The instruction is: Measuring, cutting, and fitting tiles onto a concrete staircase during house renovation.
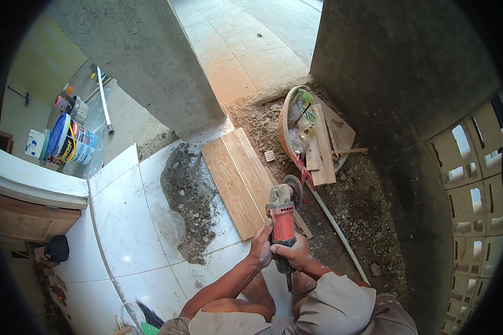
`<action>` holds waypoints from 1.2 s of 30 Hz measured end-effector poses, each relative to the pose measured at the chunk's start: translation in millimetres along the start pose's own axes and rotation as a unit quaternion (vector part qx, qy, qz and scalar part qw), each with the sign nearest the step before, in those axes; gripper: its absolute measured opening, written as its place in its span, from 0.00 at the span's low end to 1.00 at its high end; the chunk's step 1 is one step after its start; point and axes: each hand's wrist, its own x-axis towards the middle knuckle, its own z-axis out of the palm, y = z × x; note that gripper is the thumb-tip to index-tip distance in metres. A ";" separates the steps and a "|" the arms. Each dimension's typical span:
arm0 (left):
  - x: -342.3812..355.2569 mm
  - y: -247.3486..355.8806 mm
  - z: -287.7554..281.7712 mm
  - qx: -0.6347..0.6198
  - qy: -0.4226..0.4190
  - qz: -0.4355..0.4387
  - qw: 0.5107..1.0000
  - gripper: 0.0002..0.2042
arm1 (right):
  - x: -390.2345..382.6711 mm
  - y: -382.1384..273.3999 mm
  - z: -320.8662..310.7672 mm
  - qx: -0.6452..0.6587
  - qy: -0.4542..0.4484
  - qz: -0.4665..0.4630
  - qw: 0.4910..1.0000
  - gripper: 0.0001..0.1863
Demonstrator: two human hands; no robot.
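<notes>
Here; grinder (283,224) in both hands (260,246)

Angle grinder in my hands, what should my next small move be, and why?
Probably ease the grinder slightly left: your left hand and right hand both grip it, and its disc looks close to the red strip beside the tub, which might snag, though one view leaves the gap uncertain.
</notes>
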 end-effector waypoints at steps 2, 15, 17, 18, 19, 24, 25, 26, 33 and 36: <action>3.7 -3.1 -4.2 -0.011 0.011 -0.003 1.000 0.24 | 0.2 -1.9 0.5 0.006 0.001 0.001 1.000 0.34; 33.5 -3.8 -13.8 -0.033 0.008 -0.035 0.999 0.29 | 27.4 -1.6 -9.7 -0.137 0.063 0.011 0.989 0.34; 41.6 0.1 -17.0 -0.014 -0.006 -0.015 1.000 0.29 | 37.8 -4.4 -10.6 -0.116 0.042 -0.044 0.991 0.35; 45.3 3.1 -19.3 -0.001 -0.017 0.008 1.000 0.30 | 44.4 -7.2 -11.2 -0.121 0.034 -0.069 0.990 0.35; 48.1 7.9 -22.9 0.014 -0.013 0.025 0.999 0.28 | 52.6 -10.8 -11.3 -0.135 0.035 -0.070 0.988 0.35; 53.1 50.6 -59.3 0.399 0.181 0.194 0.878 0.27 | 116.7 -38.6 -9.5 -0.220 0.048 -0.048 0.973 0.37; 51.7 58.9 -68.9 0.580 0.297 0.260 0.713 0.28 | 131.7 -44.4 -10.0 -0.207 0.043 -0.061 0.975 0.37; 54.5 66.1 -77.4 0.590 0.342 0.322 0.657 0.32 | 148.5 -49.8 -9.1 -0.211 0.041 -0.087 0.973 0.37; 59.3 76.8 -109.6 0.521 0.320 0.195 0.767 0.35 | 268.0 -69.9 7.4 -0.240 -0.003 -0.089 0.967 0.38; 57.2 81.2 -112.8 0.498 0.296 0.190 0.792 0.38 | 310.8 -75.6 21.2 -0.281 0.006 -0.077 0.957 0.38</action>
